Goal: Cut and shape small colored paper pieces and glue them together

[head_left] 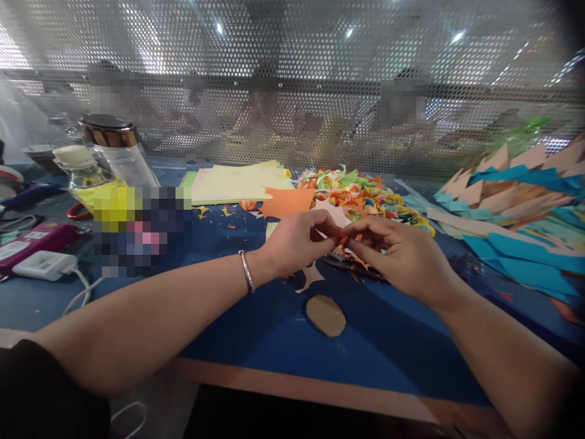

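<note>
A: What's the biggest thing there?

B: A metal screen [292, 30] full of round holes, beyond the far edge of the table [388, 360]. The table comes next, blue on top, with a brownish strip along its near edge.

A: And on it?

B: Blue and peach paper [521, 244], cut into points, piled towards the far right corner. Then a heap of curly paper [365, 190] in many colours near the middle of the far edge, and a stack of pale yellow sheets [242, 182] to its left.

A: The hands?

B: The left hand [295, 242] and the right hand [406, 253] face each other over the middle of the table, fingers bent.

A: Next size down?

B: A clear bottle [123, 161] with a dark lid towards the far left corner — a smaller bottle [75, 157] with a pale cap just beside it. An orange sheet [287, 202] lies by the yellow stack, a white charger [46, 265] near the left edge, a cardboard oval [326, 315] near the near edge.

A: Smallest?

B: A bracelet [245, 271] on the left wrist, then an orange scrap [342, 236] — thumb and forefinger of each hand pinched on it, fingertips nearly meeting.
</note>
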The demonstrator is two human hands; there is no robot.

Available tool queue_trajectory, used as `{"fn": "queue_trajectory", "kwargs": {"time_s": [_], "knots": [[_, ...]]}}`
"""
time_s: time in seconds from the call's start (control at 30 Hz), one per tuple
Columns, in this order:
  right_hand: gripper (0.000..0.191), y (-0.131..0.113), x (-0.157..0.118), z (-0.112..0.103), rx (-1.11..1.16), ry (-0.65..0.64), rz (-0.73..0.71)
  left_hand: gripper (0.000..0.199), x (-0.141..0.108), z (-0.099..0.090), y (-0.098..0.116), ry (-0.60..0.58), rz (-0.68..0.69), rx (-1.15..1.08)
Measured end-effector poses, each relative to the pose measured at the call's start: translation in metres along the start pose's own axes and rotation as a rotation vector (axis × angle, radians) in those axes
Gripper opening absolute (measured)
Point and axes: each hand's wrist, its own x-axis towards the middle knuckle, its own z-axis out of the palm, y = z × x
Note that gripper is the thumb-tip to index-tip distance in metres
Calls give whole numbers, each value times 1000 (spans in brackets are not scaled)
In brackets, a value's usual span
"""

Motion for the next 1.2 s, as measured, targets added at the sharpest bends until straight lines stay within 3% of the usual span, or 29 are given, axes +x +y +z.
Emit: {"fn": "queue_trajectory", "kwargs": {"time_s": [0.13, 0.4, 0.7, 1.0, 1.2], "knots": [[21, 2, 0, 0, -47, 25, -22, 2, -1, 0, 1, 51, 72, 110], [20, 3, 1, 1, -54, -11, -39, 5, 0, -1, 0, -1, 51, 144], [20, 5, 2, -1, -80, -14, -36, 9, -2, -2, 1, 18, 171, 288], [20, -1, 0, 0, -91, -46, -73, 2, -5, -5, 5, -12, 273, 635], [22, 0, -1, 1, -112, -70, -73, 9, -6, -5, 9, 0, 305, 831]]}}
